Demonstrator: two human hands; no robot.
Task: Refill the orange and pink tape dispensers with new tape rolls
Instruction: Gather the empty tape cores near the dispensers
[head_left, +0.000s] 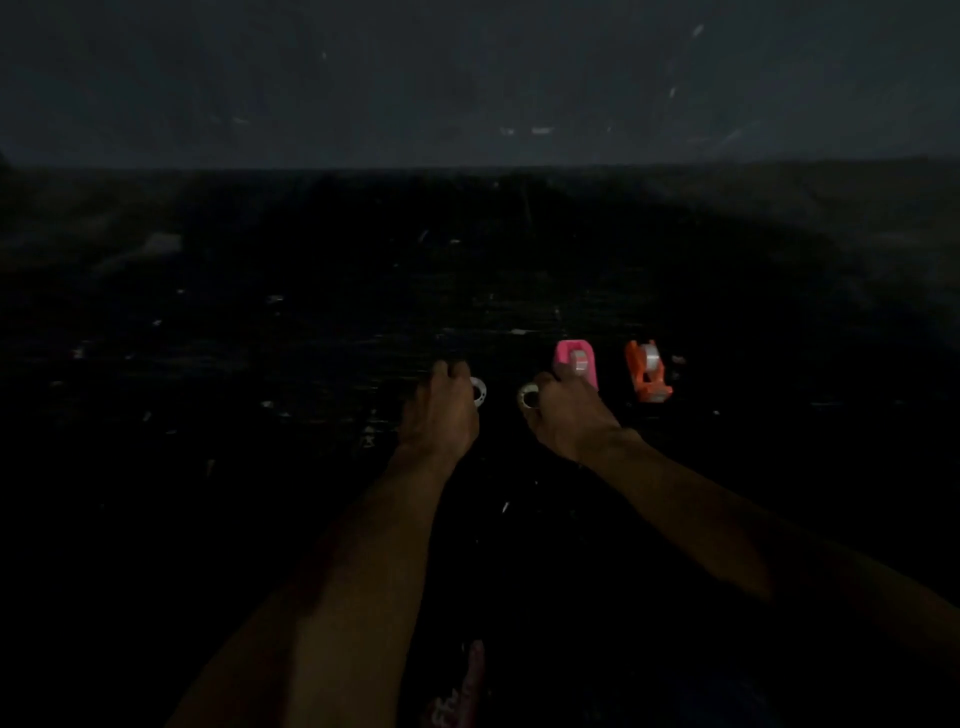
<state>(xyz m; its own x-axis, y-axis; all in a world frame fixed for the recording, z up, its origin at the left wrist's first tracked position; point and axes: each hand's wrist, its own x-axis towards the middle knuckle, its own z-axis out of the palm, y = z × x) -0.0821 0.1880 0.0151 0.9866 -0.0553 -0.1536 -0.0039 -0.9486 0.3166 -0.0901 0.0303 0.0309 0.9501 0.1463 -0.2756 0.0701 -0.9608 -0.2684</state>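
Note:
The scene is very dark. A pink tape dispenser (576, 362) with a clear roll in it stands on the dark surface right of centre. An orange tape dispenser (647, 370), also holding a clear roll, stands just to its right. My left hand (444, 410) is curled over a small white ring (478, 391), likely a tape core. My right hand (569, 413) rests with its fingers at the pink dispenser's near end and a second white ring (529, 397) at its thumb side. Whether either hand truly grips its ring is hard to tell.
The dark work surface (260, 364) is speckled with small pale scraps. A dim grey wall (467, 78) rises behind it. A pinkish patterned object (462, 691) shows at the bottom edge between my forearms.

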